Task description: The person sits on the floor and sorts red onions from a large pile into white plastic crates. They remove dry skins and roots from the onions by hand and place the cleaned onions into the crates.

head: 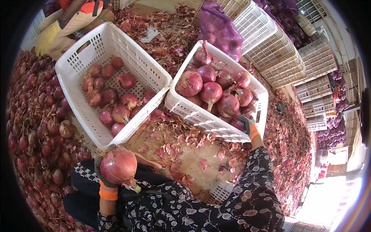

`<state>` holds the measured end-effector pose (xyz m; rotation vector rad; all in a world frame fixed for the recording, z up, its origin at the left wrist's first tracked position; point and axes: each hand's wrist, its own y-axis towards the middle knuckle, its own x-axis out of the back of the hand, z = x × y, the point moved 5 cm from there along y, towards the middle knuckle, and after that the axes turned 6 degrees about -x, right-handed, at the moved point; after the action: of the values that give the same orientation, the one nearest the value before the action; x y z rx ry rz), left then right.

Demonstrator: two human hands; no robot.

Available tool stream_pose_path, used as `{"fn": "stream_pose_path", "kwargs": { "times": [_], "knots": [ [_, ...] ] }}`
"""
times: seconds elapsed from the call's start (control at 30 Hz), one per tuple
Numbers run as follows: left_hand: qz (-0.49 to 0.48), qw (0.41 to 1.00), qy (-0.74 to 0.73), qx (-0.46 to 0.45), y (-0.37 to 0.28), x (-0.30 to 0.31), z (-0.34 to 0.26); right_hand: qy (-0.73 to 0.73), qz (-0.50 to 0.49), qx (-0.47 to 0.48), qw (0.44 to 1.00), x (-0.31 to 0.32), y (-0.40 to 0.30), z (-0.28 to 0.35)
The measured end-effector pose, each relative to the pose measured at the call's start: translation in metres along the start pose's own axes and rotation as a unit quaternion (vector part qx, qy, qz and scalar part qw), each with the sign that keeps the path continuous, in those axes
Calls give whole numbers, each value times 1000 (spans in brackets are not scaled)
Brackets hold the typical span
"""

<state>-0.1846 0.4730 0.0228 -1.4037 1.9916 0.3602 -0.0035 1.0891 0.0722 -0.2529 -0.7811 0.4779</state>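
My left hand [105, 177], in a grey glove with an orange cuff, grips a large red onion [118, 166] just below the near corner of the left white plastic crate [136, 130]. That crate holds a loose layer of red onions over part of its slotted floor. My right hand [247, 124], gloved alike, reaches over the near right corner of the other white crate [203, 121], its fingers on a red onion [239, 124]; whether they close round it is hard to tell. This second crate is heaped with large red onions and touches the left crate at one corner.
A bank of red onions [43, 139] lies along the left. Dry onion skins litter the floor [200, 171]. A purple mesh sack [221, 32] and stacked crates [272, 49] stand beyond the right crate. A co-worker in yellow gloves [47, 37] sits at the upper left.
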Motion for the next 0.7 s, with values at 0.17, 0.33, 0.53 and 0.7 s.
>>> {"fn": "stream_pose_path", "kwargs": {
  "times": [0.17,0.33,0.53,0.7],
  "knots": [
    [-59,989,-129,40,-4,-7,-13,-511,124,-26,850,2,-43,139],
    [-33,999,-36,0,-1,25,4,-299,48,209,930,-55,26,117],
    [-58,988,-140,8,-5,-1,-18,-392,69,187,898,-103,29,106],
    [-38,977,-205,47,4,-36,-28,-240,98,114,959,-86,19,95]
  ]
}}
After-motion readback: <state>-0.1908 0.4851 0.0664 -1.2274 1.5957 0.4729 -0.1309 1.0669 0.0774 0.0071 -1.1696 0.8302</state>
